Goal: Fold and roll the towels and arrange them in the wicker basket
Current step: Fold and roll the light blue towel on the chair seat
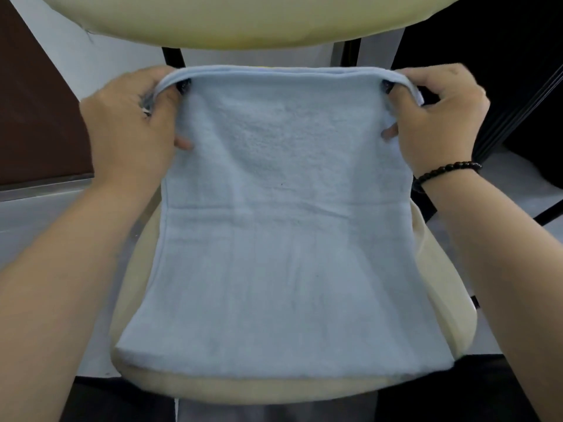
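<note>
Nearest us the light-blue towel [283, 254] lies flat on the cream chair seat [451, 303], w/ its far edge lifted. Our left hand [131, 129] and right hand [438, 117] each pinch a far corner, fingers curled round the hem. We're mid-fold, prob.; next, bring that edge toward us evenly (basket not in view).

I am seeing a pale blue towel [283, 239] of soft, matt terry cloth, its nap looking fuzzy. The cream chair seat [451, 287] under it is showing a smooth, matt covering. A bracelet [447, 172] of glossy black beads is catching light.
</note>
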{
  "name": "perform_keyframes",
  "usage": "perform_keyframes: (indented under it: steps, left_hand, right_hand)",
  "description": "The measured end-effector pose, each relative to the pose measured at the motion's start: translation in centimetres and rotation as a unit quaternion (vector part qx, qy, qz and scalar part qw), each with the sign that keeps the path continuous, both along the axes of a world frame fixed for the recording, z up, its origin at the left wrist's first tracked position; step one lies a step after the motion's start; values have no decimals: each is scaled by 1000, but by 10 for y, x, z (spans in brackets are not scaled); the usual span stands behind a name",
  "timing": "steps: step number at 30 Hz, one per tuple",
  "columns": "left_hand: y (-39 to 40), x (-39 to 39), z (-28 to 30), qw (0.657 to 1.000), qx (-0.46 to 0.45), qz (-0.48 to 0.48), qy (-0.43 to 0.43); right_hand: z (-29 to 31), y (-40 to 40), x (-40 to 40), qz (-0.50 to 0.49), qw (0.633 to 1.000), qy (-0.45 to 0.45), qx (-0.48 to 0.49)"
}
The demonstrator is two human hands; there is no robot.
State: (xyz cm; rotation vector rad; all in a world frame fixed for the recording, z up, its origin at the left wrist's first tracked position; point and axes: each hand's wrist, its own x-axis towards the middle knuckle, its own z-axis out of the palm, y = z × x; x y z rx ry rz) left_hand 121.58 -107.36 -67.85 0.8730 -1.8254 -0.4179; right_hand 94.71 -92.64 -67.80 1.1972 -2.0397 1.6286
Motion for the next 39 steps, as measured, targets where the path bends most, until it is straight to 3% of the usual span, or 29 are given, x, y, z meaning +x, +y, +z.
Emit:
perform_keyframes:
  steps: [3,7,13,22,26,34,39]
  left_hand:
    - [6,-9,0,988,131,-28,75]
    - [12,-10,-2,967,220,-75,106]
    - [29,12,5,949,265,-108,130]
    - [83,69,2,944,261,-198,25]
    - [106,87,0,955,219,-200,-15]
    - [130,128,-24,936,251,-213,-124]
    - [144,132,-37,931,269,-200,-143]
  right_hand:
    - [0,3,3,45,991,-125,31]
    - [-5,9,6,64,978,-191,57]
    - [0,32,16,106,977,-172,69]
    - [7,118,47,148,976,-90,132]
    - [10,154,55,172,941,-92,276]
    - [-10,195,72,193,902,-100,372]
    - [-22,202,77,195,877,-84,432]
